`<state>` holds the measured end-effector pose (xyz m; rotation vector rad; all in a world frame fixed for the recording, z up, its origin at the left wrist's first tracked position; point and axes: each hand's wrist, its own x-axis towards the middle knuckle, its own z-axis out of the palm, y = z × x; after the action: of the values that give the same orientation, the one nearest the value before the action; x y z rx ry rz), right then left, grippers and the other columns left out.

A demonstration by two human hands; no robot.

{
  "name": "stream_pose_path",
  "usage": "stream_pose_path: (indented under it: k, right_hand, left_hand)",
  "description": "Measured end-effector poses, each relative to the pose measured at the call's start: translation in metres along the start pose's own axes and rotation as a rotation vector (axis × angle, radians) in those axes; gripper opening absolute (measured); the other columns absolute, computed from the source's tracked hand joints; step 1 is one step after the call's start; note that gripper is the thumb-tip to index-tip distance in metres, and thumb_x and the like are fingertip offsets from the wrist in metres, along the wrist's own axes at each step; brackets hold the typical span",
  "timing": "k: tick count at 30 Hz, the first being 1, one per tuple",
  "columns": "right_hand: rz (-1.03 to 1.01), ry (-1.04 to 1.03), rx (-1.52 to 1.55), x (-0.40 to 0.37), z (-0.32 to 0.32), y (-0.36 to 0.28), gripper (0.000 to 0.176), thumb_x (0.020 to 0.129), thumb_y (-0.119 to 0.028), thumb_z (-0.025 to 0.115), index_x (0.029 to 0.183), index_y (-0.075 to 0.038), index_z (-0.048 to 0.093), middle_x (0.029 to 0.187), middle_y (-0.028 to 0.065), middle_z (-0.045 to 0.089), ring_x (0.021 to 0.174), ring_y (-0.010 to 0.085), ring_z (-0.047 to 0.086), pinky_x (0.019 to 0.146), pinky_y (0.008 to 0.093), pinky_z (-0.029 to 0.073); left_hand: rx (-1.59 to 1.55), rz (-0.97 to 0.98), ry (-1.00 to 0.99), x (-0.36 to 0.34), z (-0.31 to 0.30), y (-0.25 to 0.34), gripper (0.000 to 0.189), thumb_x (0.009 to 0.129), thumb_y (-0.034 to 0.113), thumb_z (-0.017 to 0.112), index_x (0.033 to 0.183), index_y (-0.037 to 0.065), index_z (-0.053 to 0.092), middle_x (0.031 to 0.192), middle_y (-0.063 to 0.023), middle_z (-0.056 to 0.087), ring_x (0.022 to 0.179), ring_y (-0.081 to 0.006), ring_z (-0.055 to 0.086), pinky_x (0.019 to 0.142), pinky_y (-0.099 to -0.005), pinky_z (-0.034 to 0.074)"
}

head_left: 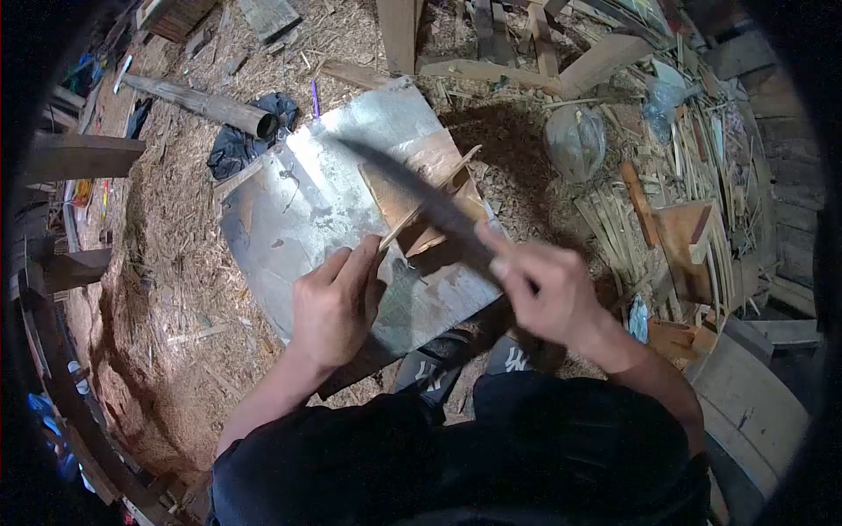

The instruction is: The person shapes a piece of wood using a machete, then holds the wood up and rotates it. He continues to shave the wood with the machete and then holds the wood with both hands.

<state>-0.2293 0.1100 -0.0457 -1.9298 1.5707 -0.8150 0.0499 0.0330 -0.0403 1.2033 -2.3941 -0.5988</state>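
Note:
My left hand (338, 302) is closed round the lower end of a thin wooden stick (402, 226), which slants up to the right over a wooden block (390, 188). My right hand (548, 285) grips a long dark blade (408, 186), blurred by motion, which points up to the left and crosses above the stick and the block. Its handle is hidden in my fingers. Under the block lies a worn metal sheet (307, 228) on the ground.
Wood shavings (184, 351) cover the ground. A bamboo tube (202, 103) and a black plastic bag (230, 149) lie at the upper left. Clear plastic bags (576, 142), thin sticks (614, 232) and a wooden box (684, 250) are at the right. My feet (427, 373) are near the sheet's lower edge.

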Motion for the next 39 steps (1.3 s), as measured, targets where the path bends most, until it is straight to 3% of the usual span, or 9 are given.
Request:
stream_pose_path:
  k: [9,13,14,15,17,19,21,27,39]
  right_hand:
    - [-0.012,0.007,-0.068,-0.005,-0.003,0.005,0.044,0.100,-0.016,0.062,0.144,-0.016,0.061,0.068,0.0126,0.065,0.052,0.0211,0.061,0.049,0.0381,0.051]
    - [0.442,0.072,-0.089,0.011,-0.023,0.026,0.041,0.103,-0.017,0.057,0.144,-0.014,0.059,0.094,0.0154,0.077,0.052,0.0188,0.060,0.054,0.0356,0.054]
    - [0.242,0.269,-0.157,0.005,-0.014,0.064,0.039,0.105,-0.018,0.054,0.143,-0.013,0.060,0.114,0.0197,0.075,0.071,0.0206,0.073,0.069,0.0345,0.058]
    - [0.473,0.186,-0.071,0.006,-0.025,0.050,0.039,0.105,-0.018,0.053,0.143,-0.008,0.059,0.125,0.0245,0.069,0.107,0.0269,0.074,0.091,0.0353,0.057]
    - [0.205,0.263,-0.051,0.001,-0.020,0.034,0.039,0.105,-0.017,0.054,0.141,-0.004,0.060,0.124,0.0265,0.069,0.109,0.0315,0.073,0.091,0.0356,0.057]
    - [0.026,0.196,-0.023,0.001,-0.013,0.018,0.040,0.102,-0.017,0.059,0.141,-0.009,0.062,0.088,0.0152,0.075,0.059,0.0218,0.067,0.061,0.0373,0.058]
    - [0.154,-0.112,-0.119,-0.001,-0.019,-0.010,0.043,0.096,-0.010,0.064,0.139,-0.009,0.064,0.090,0.0168,0.073,0.064,0.0267,0.067,0.064,0.0369,0.057]
    - [-0.013,-0.207,-0.072,0.002,0.009,-0.022,0.050,0.094,-0.011,0.067,0.143,-0.016,0.061,0.069,0.0115,0.061,0.052,0.0223,0.058,0.050,0.0359,0.052]
    - [0.002,-0.195,-0.205,-0.004,0.003,-0.008,0.048,0.095,-0.013,0.066,0.143,-0.016,0.062,0.066,0.0128,0.059,0.051,0.0242,0.060,0.050,0.0395,0.052]
  left_hand:
    - [0.018,-0.019,0.011,0.001,-0.001,0.003,0.039,0.080,0.002,0.074,0.118,0.008,0.066,0.076,-0.0119,0.060,0.063,-0.0332,0.064,0.055,-0.0434,0.053]
    - [0.009,-0.059,-0.025,0.003,-0.001,0.005,0.032,0.083,0.002,0.074,0.114,0.006,0.068,0.077,-0.0141,0.064,0.062,-0.0341,0.065,0.056,-0.0426,0.053]
    - [-0.089,-0.081,0.036,0.002,0.004,0.002,0.021,0.088,0.004,0.072,0.108,0.004,0.069,0.073,-0.0132,0.063,0.058,-0.0280,0.063,0.054,-0.0398,0.050]
    - [-0.186,-0.100,0.099,0.003,0.005,-0.001,0.011,0.092,0.006,0.071,0.102,0.002,0.071,0.069,-0.0123,0.061,0.054,-0.0220,0.061,0.051,-0.0370,0.047]
    - [-0.336,-0.328,0.003,0.007,0.000,0.000,0.010,0.096,0.009,0.068,0.096,0.000,0.070,0.064,-0.0102,0.056,0.054,-0.0149,0.053,0.050,-0.0344,0.042]
    - [-0.492,-0.562,-0.103,0.007,0.000,0.003,0.019,0.101,0.012,0.065,0.089,-0.003,0.069,0.060,-0.0081,0.051,0.054,-0.0078,0.046,0.048,-0.0317,0.037]
    - [-0.694,-0.622,-0.091,0.010,0.003,0.006,0.030,0.104,0.016,0.061,0.084,-0.006,0.066,0.057,-0.0041,0.042,0.061,-0.0038,0.037,0.049,-0.0284,0.030]
    - [-0.471,-0.547,-0.052,0.007,0.004,0.004,0.029,0.097,0.012,0.063,0.078,-0.009,0.061,0.056,-0.0129,0.047,0.057,-0.0087,0.041,0.051,-0.0345,0.034]
    - [-0.701,-0.566,-0.103,0.007,0.008,0.008,0.032,0.106,0.018,0.055,0.088,-0.006,0.066,0.063,0.0012,0.052,0.061,-0.0059,0.042,0.054,-0.0286,0.034]
